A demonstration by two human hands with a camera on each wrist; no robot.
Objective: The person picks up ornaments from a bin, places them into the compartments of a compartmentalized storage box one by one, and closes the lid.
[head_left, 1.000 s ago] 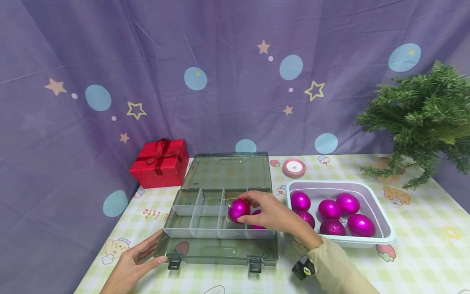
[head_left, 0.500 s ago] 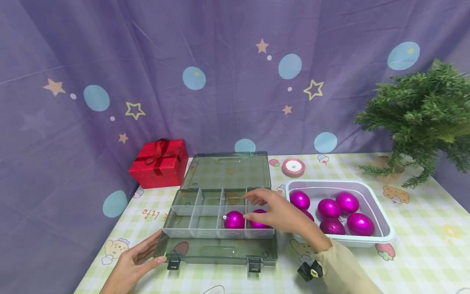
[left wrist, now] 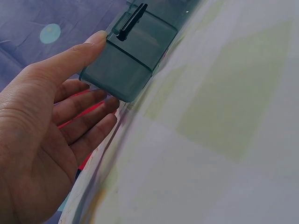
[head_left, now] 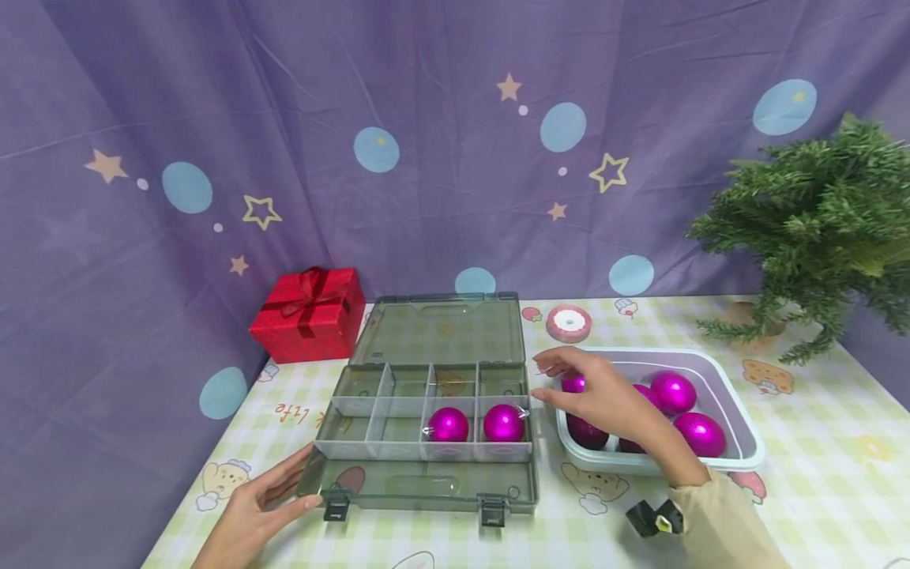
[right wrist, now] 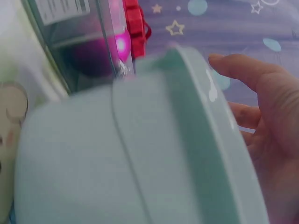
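Observation:
A clear grey-green compartment box point(head_left: 419, 490) lies with its lid point(head_left: 441, 332) folded back. Two front compartments at its right hold one shiny magenta bauble point(head_left: 449, 425) and another magenta bauble point(head_left: 503, 424). My left hand point(head_left: 259, 510) rests at the front left corner, fingers fairly straight along the side; in the left wrist view its thumb point(left wrist: 74, 58) touches the edge near the latch. Over the left side of the pale blue tub point(head_left: 742, 427) my right hand point(head_left: 604, 391) hovers, thumb and fingers apart, holding nothing. It partly covers several magenta baubles point(head_left: 699, 435) inside the tub.
Behind the tub lies a ribbon spool point(head_left: 569, 323). A red gift box point(head_left: 310, 316) stands at the back left, and a small artificial fir tree point(head_left: 825, 237) at the back right. A patterned purple curtain point(head_left: 426, 221) closes off the back.
My right hand lowered a magenta bauble into a front compartment, let go of it, and moved right to the tub. The left hand has stayed at the box corner.

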